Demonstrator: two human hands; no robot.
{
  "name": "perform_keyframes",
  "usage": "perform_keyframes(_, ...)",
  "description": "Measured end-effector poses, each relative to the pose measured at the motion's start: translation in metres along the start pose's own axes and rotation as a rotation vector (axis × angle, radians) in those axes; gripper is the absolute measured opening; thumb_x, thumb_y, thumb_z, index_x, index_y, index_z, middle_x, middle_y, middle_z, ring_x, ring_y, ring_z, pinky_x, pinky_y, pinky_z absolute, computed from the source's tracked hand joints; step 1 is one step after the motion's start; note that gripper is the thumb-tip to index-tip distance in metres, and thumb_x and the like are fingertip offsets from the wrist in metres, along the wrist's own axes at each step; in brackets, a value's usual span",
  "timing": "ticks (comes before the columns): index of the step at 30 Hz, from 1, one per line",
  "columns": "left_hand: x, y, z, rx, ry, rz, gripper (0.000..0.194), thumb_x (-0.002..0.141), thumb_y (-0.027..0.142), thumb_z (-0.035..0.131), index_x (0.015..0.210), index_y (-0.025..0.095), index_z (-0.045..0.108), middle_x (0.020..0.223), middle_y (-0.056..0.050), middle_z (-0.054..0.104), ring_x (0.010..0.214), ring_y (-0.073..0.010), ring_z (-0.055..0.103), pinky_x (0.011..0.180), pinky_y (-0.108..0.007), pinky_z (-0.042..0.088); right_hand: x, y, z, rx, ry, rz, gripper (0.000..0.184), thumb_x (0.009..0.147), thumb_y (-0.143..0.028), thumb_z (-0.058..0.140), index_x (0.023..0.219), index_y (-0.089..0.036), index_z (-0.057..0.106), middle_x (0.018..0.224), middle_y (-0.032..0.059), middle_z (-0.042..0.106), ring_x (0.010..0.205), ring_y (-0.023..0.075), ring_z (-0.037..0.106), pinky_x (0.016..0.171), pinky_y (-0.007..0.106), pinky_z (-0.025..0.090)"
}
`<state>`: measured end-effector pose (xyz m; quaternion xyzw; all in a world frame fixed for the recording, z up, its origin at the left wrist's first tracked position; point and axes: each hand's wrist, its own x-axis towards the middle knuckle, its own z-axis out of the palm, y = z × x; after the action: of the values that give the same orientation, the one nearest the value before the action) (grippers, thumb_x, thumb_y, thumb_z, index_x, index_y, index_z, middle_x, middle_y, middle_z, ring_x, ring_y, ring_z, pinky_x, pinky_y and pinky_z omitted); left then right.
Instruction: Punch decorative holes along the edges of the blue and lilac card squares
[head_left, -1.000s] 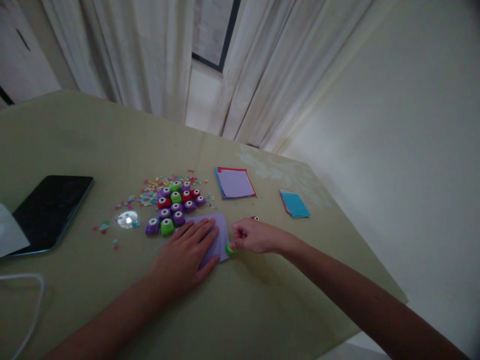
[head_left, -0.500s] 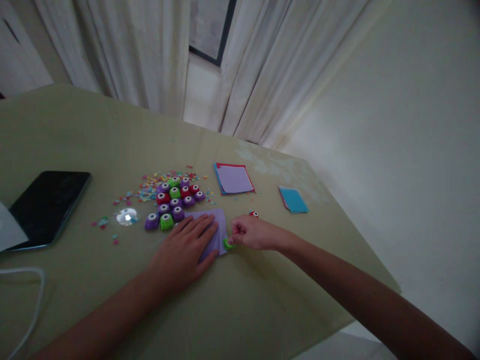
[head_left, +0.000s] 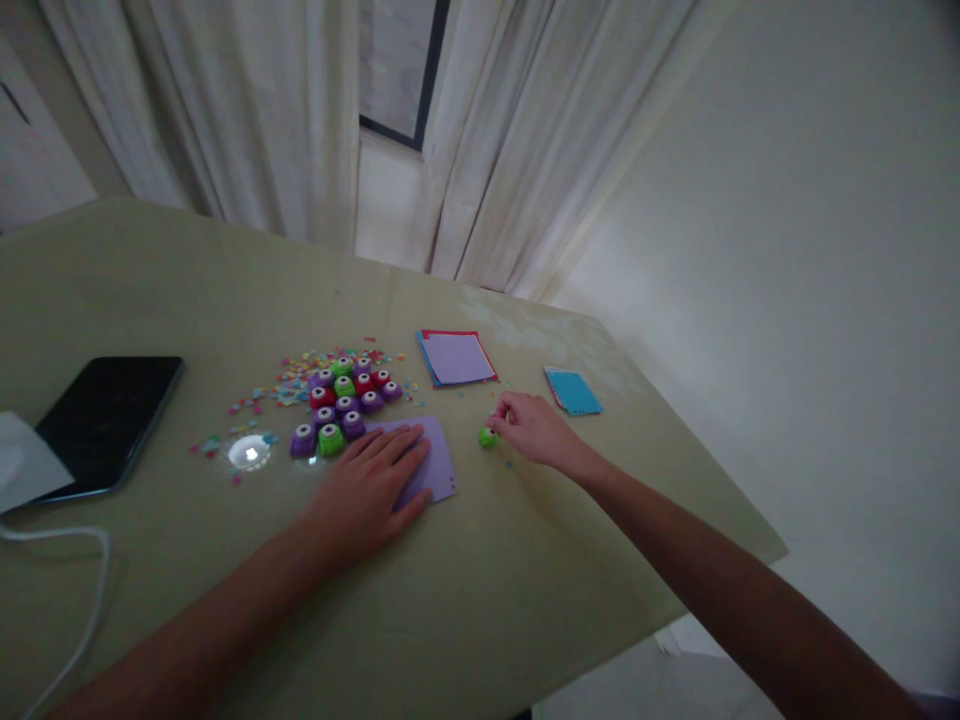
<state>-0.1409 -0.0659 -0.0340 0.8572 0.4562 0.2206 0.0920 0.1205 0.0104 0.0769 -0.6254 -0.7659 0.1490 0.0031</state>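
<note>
My left hand [head_left: 367, 490] lies flat with its fingers stretched over a purple sheet of paper [head_left: 441, 470]. Small cut-outs show at the sheet's lower right corner. To the right of the sheet, my right hand [head_left: 529, 428] has its fingers closed on a small green craft punch [head_left: 488, 438], held at or just over the table. Beyond my left fingertips stands a cluster of similar punches in purple, green and red, among them a green punch [head_left: 331, 440] and a purple punch [head_left: 303, 440].
Colourful paper confetti [head_left: 292, 380] is scattered behind and beside the cluster. A stack of coloured paper [head_left: 457, 358] and a smaller blue-topped stack [head_left: 574, 392] lie further back. A round clear piece [head_left: 249, 452], a black tablet [head_left: 112, 420] and a white cable [head_left: 97, 590] are leftward.
My right hand has moved right and away from the purple sheet's corner, carrying the green craft punch. The sheet's corner is now uncovered. My left hand stays on the paper; the view shifted slightly.
</note>
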Motion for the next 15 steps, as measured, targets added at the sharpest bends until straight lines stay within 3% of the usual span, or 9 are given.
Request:
perform_keyframes(5,0.001,0.005,-0.011,-0.083,-0.064,0.135,0.060,0.099,0.057,0.064,0.149,0.024,0.063,0.152,-0.013,0.062,0.136,-0.0357,0.059,0.115,-0.054,0.045,0.005,-0.041,0.018,0.164,0.064,-0.287,0.008,0.097,-0.024,0.075,0.098,-0.017,0.071,0.079,-0.0017,0.065,0.072,0.0138,0.056,0.069,0.027,0.037)
perform_keyframes(8,0.001,0.008,-0.015,-0.129,-0.092,0.221,0.065,0.094,0.060,0.070,0.147,0.025,0.065,0.152,-0.013,0.063,0.138,-0.0374,0.058,0.117,-0.054,0.044,0.016,-0.074,0.036,0.230,0.070,-0.550,0.019,0.097,-0.016,0.073,0.117,-0.015,0.072,0.103,0.0038,0.071,0.094,0.0169,0.065,0.088,0.028,0.047)
perform_keyframes(11,-0.001,0.008,-0.016,-0.152,-0.149,0.255,0.067,0.091,0.056,0.075,0.148,0.021,0.064,0.150,-0.015,0.065,0.137,-0.0379,0.061,0.119,-0.054,0.043,0.031,-0.103,0.054,0.217,0.049,-0.761,0.027,0.102,-0.015,0.068,0.130,-0.017,0.070,0.131,0.0090,0.067,0.121,0.0202,0.063,0.106,0.031,0.046)
perform_keyframes(13,-0.002,0.008,-0.017,-0.177,-0.206,0.242,0.069,0.090,0.054,0.077,0.148,0.021,0.063,0.146,-0.015,0.069,0.133,-0.0379,0.065,0.117,-0.055,0.046,0.040,-0.114,0.063,0.189,0.021,-0.800,0.022,0.103,-0.023,0.071,0.125,-0.017,0.072,0.131,0.0091,0.068,0.121,0.0219,0.063,0.107,0.032,0.047)
perform_keyframes(15,-0.002,0.009,-0.019,-0.210,-0.232,0.227,0.068,0.089,0.053,0.078,0.148,0.022,0.063,0.145,-0.013,0.070,0.132,-0.0375,0.066,0.116,-0.055,0.048,0.046,-0.118,0.069,0.169,0.029,-0.748,0.018,0.100,-0.029,0.076,0.114,-0.018,0.074,0.120,0.0076,0.071,0.114,0.0233,0.065,0.102,0.033,0.049)
